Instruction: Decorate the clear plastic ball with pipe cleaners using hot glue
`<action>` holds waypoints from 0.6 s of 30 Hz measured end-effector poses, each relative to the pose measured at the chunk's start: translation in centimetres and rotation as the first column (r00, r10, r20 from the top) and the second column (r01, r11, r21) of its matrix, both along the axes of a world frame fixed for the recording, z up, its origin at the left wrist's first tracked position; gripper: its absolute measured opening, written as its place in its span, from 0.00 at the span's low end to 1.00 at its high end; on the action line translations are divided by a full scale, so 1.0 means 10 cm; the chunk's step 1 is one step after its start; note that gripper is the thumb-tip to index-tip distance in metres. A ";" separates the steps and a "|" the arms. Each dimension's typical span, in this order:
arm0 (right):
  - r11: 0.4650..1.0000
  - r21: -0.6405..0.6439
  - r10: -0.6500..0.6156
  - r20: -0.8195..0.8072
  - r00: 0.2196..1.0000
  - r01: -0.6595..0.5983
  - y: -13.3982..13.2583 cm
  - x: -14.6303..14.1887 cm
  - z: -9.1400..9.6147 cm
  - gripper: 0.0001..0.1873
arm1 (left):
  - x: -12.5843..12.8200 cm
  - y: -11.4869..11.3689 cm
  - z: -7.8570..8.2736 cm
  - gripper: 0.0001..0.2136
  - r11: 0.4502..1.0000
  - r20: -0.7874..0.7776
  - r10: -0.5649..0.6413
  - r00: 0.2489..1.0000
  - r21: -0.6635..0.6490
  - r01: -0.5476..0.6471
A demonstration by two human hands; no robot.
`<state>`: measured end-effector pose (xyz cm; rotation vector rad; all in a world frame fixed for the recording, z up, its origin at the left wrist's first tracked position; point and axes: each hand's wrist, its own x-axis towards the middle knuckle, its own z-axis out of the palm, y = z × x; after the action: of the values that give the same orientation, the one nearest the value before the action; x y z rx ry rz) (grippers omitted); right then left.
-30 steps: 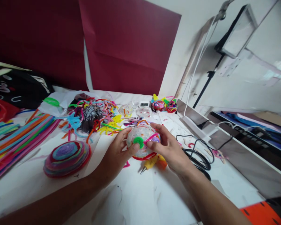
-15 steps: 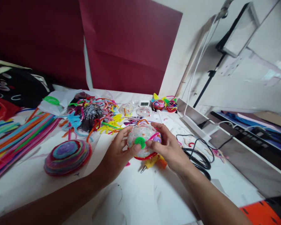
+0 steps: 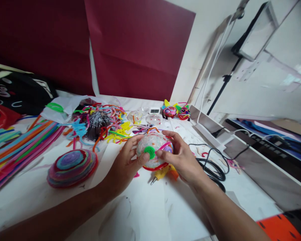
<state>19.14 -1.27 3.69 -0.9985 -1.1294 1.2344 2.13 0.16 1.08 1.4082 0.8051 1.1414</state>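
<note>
Both my hands hold a clear, speckled plastic dome point(image 3: 153, 139) above the white table. A red pipe cleaner runs along its lower rim. My left hand point(image 3: 126, 160) is closed round the left side, its thumb on a green coiled disc point(image 3: 149, 151). On the right side my right hand point(image 3: 182, 159) grips the dome, thumb against a pink pipe cleaner point(image 3: 165, 145) that curves over a purple coil point(image 3: 167, 149). The fingertips behind the dome are partly hidden. Under it lies a yellow glue gun point(image 3: 162, 173) with a metal nozzle, mostly covered.
To the left sits a dome wound in coloured pipe cleaners point(image 3: 72, 167), beside a bundle of straight pipe cleaners point(image 3: 27, 144). A tangled pile point(image 3: 97, 120), clear domes point(image 3: 153, 119), a small digital clock point(image 3: 154, 110) and colourful masks point(image 3: 177, 111) stand behind. Black cable point(image 3: 214, 170) loops at right.
Almost nothing differs. My left thumb and the green disc have shifted very slightly on the dome; both hands keep their hold.
</note>
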 end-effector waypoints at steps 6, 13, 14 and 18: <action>1.000 0.012 -0.028 0.017 0.999 0.027 0.01 0.01 -0.01 0.37 | -0.01 0.02 -0.03 0.22 0.997 0.024 -0.044 0.999 0.061 0.042; 1.000 0.015 -0.027 -0.018 0.999 0.028 -0.01 -0.01 -0.01 0.36 | -0.03 0.04 -0.03 0.22 0.997 0.002 -0.046 0.999 0.058 0.045; 1.000 0.015 -0.024 -0.020 1.000 0.024 -0.01 -0.01 -0.01 0.35 | -0.03 0.04 -0.03 0.22 0.997 -0.001 -0.042 0.999 0.058 0.042; 0.999 0.024 -0.026 0.017 1.000 0.025 -0.03 -0.01 0.00 0.35 | -0.03 0.03 -0.03 0.23 0.997 -0.005 -0.019 1.000 0.069 0.019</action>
<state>19.01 -1.54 3.68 -1.0041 -1.1389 1.1917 1.87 0.48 0.78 1.4726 0.7605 1.1611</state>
